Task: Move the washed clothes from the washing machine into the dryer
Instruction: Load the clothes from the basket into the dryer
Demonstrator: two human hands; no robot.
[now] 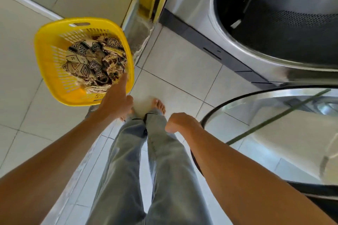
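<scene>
A yellow plastic basket (54, 71) sits on the tiled floor at the left, holding patterned black-and-cream clothes (95, 58). My left hand (117, 98) reaches toward the basket's near right rim, a finger stretched out almost to the clothes, holding nothing. My right hand (180, 121) hangs in front of my legs with its fingers curled and nothing in it. At the upper right a steel machine (192, 5) stands with its round drum opening (274, 16) dark and open. Its glass door (274, 124) swings out at the right, just beside my right forearm.
My bare feet and jeans (155, 151) are at the centre on pale floor tiles (182, 71). A yellow panel and a metal base (140, 20) stand between basket and machine. The open door blocks the right side.
</scene>
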